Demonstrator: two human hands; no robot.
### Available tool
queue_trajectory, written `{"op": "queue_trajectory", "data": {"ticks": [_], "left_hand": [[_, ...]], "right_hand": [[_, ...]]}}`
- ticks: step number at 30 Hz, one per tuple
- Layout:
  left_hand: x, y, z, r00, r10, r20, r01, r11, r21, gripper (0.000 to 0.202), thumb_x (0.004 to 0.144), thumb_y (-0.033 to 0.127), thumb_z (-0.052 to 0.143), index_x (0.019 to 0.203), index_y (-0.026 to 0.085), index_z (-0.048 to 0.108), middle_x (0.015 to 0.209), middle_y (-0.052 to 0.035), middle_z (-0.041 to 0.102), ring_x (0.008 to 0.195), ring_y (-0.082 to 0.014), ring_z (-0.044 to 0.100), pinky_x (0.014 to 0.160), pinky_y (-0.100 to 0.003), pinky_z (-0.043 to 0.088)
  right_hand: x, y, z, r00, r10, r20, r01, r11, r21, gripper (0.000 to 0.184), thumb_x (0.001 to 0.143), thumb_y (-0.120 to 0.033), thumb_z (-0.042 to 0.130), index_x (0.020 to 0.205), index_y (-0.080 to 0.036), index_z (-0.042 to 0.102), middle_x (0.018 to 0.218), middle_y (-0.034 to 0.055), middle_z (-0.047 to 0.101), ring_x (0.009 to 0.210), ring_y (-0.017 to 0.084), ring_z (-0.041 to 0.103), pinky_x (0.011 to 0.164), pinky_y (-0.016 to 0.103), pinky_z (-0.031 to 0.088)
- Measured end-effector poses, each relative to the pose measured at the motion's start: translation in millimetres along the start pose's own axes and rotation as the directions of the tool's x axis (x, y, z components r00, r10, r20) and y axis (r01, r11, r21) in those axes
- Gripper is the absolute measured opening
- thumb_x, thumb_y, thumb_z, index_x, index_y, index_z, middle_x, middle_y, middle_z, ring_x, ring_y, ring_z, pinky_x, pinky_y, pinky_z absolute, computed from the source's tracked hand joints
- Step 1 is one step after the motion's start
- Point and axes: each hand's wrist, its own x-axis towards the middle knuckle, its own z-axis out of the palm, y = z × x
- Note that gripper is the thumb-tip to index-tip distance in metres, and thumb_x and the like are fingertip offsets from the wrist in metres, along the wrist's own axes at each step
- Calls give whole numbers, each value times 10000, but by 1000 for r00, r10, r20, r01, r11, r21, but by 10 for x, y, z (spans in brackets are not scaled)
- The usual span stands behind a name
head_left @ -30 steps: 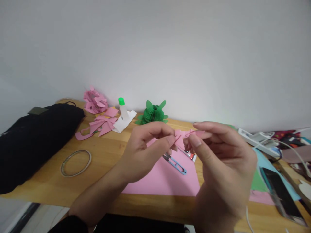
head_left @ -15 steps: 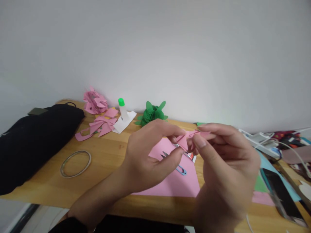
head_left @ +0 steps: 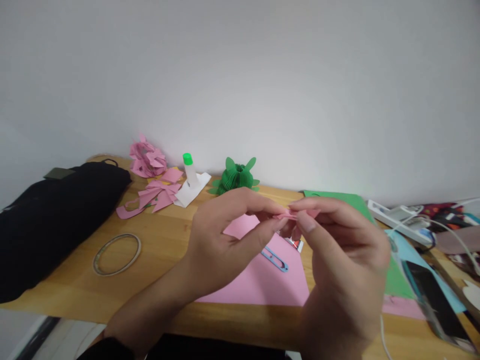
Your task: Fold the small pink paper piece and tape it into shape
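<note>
Wooden table point(head_left: 161, 240), its far edge along a pale wall, its near edge by the person's lap.
Black cloth bag point(head_left: 63, 220) lies over the left edge area, reaching toward the far left corner.
Green sheet point(head_left: 399, 280), right part, running from the far edge toward the near edge; partly behind the right hand.
Pink sheet point(head_left: 258, 285) flat at the middle of the near edge, partly under the hands' line of sight.
Right hand point(head_left: 345, 250), raised above the table: thumb and fingers pinching a small pink paper piece.
Left hand point(head_left: 225, 240), also raised: thumb and index finger closed on the piece's other side. Fingertips of both hands close together.
White power strip point(head_left: 397, 220) toward the far right corner; dark phone point(head_left: 437, 300) nearer the right end of the near edge.
Crumpled pink paper bundle point(head_left: 147, 157) near the far edge, left half; pink scraps just in front of it.
Green pleated paper form point(head_left: 238, 177) at mid far edge.
Pale ring point(head_left: 139, 246), left half, between bag and left hand.
Green-capped glue stick point(head_left: 190, 172) upright on white paper, near the far edge.
Blue-handled snips point(head_left: 284, 267) on the pink sheet, tips hidden.
Smallest: the folded pink paper piece point(head_left: 290, 215), held between both hands, above the pink sheet; its shape mostly covered by fingers.
</note>
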Motion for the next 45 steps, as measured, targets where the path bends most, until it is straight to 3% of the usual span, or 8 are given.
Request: {"op": "queue_trajectory", "data": {"ticks": [11, 22, 32, 36, 39, 41, 43, 45], "left_hand": [[57, 27, -44, 961, -270, 57, 275, 953, -128, 106, 846, 165, 678, 759, 202, 727, 673, 49, 725, 593, -64, 629, 556, -158, 523], [72, -2, -54, 921, -356, 156, 387, 876, -288, 95, 841, 190, 680, 767, 201, 738, 687, 21, 726, 556, -87, 625, 539, -199, 547], [1, -9, -28, 980, -170, 108, 187, 967, -176, 332, 709, 103, 800, 993, 249, 708, 855, 36, 739, 706, -93, 657, 704, -215, 546], [14, 74, -208, 986, -76, 149, 56, 989, 134, 424, 727, 231, 807, 1123, 255, 657, 976, 1, 729, 817, -141, 664, 773, -263, 549], [63, 104, -572, 951, -186, 246, 41, 867, 496, 403, 706, 408, 806, 1050, 239, 685, 960, -24, 740, 824, -200, 671, 755, -310, 528], [79, 36, -851, 936, -331, 117, 155, 687, 710, 321, 749, 403, 758, 1012, 229, 701, 1033, -47, 736, 900, -238, 670, 798, -330, 506], [69, -123, -1096, 842, -536, -64, 324, 408, 853, 280, 812, 338, 683, 1074, 239, 686, 1113, -43, 715, 963, -245, 664, 813, -321, 489], [39, -350, -1286, 795, -591, -137, 370, 293, 882, 217, 834, 297, 647, 1013, 189, 704, 1035, -84, 720, 962, -287, 663, 803, -357, 487]], "right_hand": [[26, 20, -4, 998, 61, 31, -64, 991, 117, 185, 896, -134, 605, 902, -257, 743, 702, -27, 690, 619, 86, 627, 578, 209, 548], [106, 49, -49, 973, 187, 134, -214, 948, 236, 115, 844, -175, 640, 839, -230, 740, 627, -33, 659, 523, 86, 568, 475, 214, 484], [111, 47, -48, 971, 209, 119, -235, 931, 279, 114, 802, -165, 664, 859, -229, 739, 588, -50, 620, 472, 72, 572, 437, 173, 484], [187, 44, -73, 965, 229, 130, -256, 933, 254, 64, 766, -197, 679, 823, -193, 707, 534, -55, 599, 415, 79, 548, 408, 193, 459], [236, 209, -55, 931, 318, 178, -342, 931, 129, 132, 770, -275, 657, 867, -185, 656, 549, -63, 592, 439, 72, 533, 441, 197, 439], [179, 432, -4, 844, 460, 276, -471, 882, -28, 182, 779, -289, 625, 923, -178, 634, 603, -62, 604, 471, 59, 530, 456, 185, 426], [31, 713, 78, 754, 541, 373, -536, 835, -129, 120, 767, -239, 649, 846, -152, 626, 587, -55, 600, 441, 55, 509, 432, 182, 410], [-167, 1000, 179, 655, 624, 426, -583, 776, -240, 102, 795, -206, 662, 766, -136, 593, 569, -48, 597, 406, 54, 491, 405, 184, 407]]}}
